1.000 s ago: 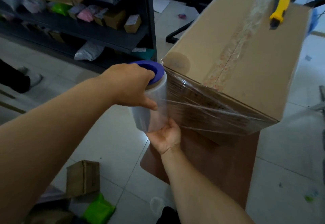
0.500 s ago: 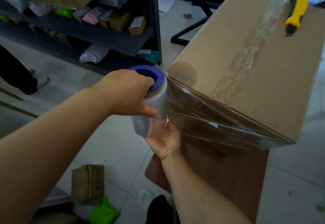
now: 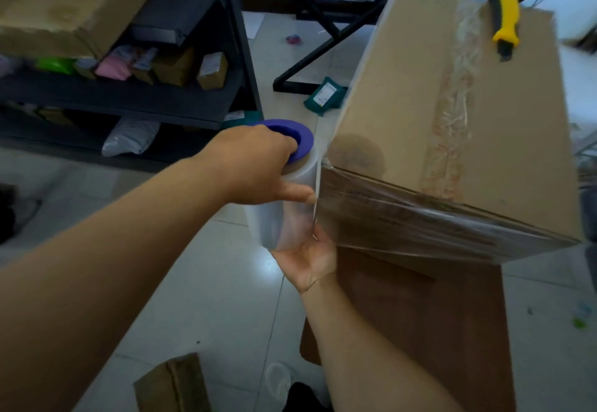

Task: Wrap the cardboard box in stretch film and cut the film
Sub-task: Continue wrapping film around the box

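Clear stretch film (image 3: 403, 217) is thin, soft and clings to itself; it covers the near side of the cardboard box (image 3: 452, 120), which is stiff. The film roll (image 3: 284, 211) stands at 9 o'clock of the box corner, almost touching. Left hand (image 3: 255, 166) grips its top by the purple cap (image 3: 295, 140); right hand (image 3: 307, 258) cups its bottom end. Holding both ends seems safest. A yellow knife (image 3: 505, 23) lies at 1 o'clock on the box.

left hand (image 3: 258, 166) gripping from above | right hand (image 3: 307, 258) cupping below
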The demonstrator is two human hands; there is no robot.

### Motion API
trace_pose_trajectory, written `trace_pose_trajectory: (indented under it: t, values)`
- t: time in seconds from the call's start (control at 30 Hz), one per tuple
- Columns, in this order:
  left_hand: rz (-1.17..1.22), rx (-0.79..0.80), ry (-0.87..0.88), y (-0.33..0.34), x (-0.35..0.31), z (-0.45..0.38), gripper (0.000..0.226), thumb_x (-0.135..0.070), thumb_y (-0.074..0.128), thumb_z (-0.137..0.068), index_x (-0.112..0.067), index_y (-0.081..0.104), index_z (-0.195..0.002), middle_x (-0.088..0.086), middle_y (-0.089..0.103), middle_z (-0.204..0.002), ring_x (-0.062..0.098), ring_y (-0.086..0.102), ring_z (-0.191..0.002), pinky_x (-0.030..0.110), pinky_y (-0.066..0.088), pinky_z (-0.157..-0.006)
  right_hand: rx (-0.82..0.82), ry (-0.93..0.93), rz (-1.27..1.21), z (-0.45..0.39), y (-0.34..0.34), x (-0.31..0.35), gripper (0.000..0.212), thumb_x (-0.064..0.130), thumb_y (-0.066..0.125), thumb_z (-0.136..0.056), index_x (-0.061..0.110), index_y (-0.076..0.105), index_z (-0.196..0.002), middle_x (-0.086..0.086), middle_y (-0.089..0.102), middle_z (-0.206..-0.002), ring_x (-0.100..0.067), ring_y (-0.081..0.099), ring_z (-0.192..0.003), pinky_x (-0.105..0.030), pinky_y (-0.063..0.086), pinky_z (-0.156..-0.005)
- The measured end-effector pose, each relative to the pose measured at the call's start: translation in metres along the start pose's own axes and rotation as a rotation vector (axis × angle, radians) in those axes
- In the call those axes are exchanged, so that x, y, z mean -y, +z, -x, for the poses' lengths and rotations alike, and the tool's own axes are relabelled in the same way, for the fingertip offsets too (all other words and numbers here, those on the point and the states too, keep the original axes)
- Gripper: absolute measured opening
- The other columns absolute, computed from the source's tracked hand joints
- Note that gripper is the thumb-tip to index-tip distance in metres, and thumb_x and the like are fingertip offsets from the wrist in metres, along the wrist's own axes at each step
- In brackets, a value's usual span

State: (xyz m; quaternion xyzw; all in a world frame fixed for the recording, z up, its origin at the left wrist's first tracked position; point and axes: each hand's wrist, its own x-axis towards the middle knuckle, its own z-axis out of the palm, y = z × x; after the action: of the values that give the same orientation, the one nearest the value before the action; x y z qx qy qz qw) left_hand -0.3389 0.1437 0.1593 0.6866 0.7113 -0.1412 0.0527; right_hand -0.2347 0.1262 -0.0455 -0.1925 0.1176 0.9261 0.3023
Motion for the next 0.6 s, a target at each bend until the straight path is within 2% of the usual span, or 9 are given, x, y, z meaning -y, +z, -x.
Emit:
trace_pose_trajectory:
  t: [0.1, 0.17, 0.23, 0.33, 0.43, 0.53, 0.6]
  values:
    - [-0.007, 0.034, 0.015, 0.003, 0.005, -0.010, 0.056, -0.076, 0.045, -0.071, -0.020, 0.041, -0.071, -0.002, 0.046, -0.064, 0.010, 0.040, -0.053, 0.026, 0.035, -0.054, -0.041, -0.029, 0.018, -0.012, -0.007, 0.000, 0.046, 0.035, 0.025, -0.098, 0.014, 0.057, -0.125, -0.015, 0.051, -0.139, -0.033, 0.041, -0.135, -0.052, 0.019, -0.115]
    - [-0.013, 0.056, 0.020, 0.005, 0.007, -0.015, 0.056, -0.076, 0.045, -0.071, -0.020, 0.041, -0.072, -0.002, 0.045, -0.064, 0.010, 0.039, -0.053, 0.024, 0.031, -0.051, -0.051, -0.036, 0.023, -0.017, -0.014, 0.001, 0.038, 0.034, 0.028, -0.098, 0.017, 0.048, -0.126, -0.013, 0.043, -0.146, -0.033, 0.035, -0.139, -0.052, 0.020, -0.115]
    - [-0.009, 0.068, 0.017, 0.008, 0.009, -0.019, 0.058, -0.077, 0.044, -0.071, -0.019, 0.044, -0.074, -0.001, 0.045, -0.063, 0.010, 0.039, -0.052, 0.024, 0.030, -0.049, -0.043, -0.015, -0.017, -0.020, -0.017, 0.002, 0.035, 0.031, 0.029, -0.097, 0.013, 0.053, -0.115, -0.014, 0.048, -0.140, -0.032, 0.034, -0.139, -0.052, 0.021, -0.115]
    - [-0.024, 0.076, 0.008, 0.010, 0.012, -0.026, 0.063, -0.078, 0.041, -0.071, -0.016, 0.049, -0.078, -0.001, 0.045, -0.063, 0.011, 0.039, -0.052, 0.025, 0.030, -0.050, -0.012, -0.013, 0.002, -0.023, -0.015, 0.001, 0.043, 0.026, 0.027, -0.097, 0.008, 0.066, -0.096, -0.017, 0.058, -0.126, -0.034, 0.035, -0.138, -0.053, 0.020, -0.115]
    - [-0.032, 0.075, 0.004, 0.009, 0.014, -0.030, 0.063, -0.077, 0.040, -0.071, -0.015, 0.048, -0.077, 0.000, 0.045, -0.062, 0.011, 0.039, -0.052, 0.025, 0.030, -0.051, -0.002, -0.007, 0.009, -0.028, -0.012, 0.003, 0.038, 0.023, 0.031, -0.094, 0.008, 0.062, -0.110, -0.017, 0.052, -0.135, -0.035, 0.034, -0.139, -0.053, 0.018, -0.115]
    - [-0.037, 0.064, 0.024, 0.007, 0.016, -0.034, 0.062, -0.077, 0.039, -0.071, -0.016, 0.047, -0.076, -0.001, 0.045, -0.062, 0.011, 0.039, -0.053, 0.026, 0.032, -0.054, 0.010, -0.024, 0.022, -0.030, -0.006, 0.004, 0.035, 0.018, 0.038, -0.087, 0.008, 0.065, -0.107, -0.017, 0.056, -0.129, -0.035, 0.034, -0.138, -0.054, 0.017, -0.115]
    - [-0.037, 0.065, 0.047, 0.008, 0.018, -0.038, 0.064, -0.078, 0.037, -0.069, -0.016, 0.048, -0.076, -0.001, 0.045, -0.062, 0.011, 0.039, -0.052, 0.026, 0.033, -0.054, 0.026, -0.041, 0.012, -0.032, -0.006, 0.004, 0.038, 0.019, 0.038, -0.087, 0.009, 0.062, -0.113, -0.016, 0.052, -0.135, -0.035, 0.033, -0.139, -0.054, 0.017, -0.116]
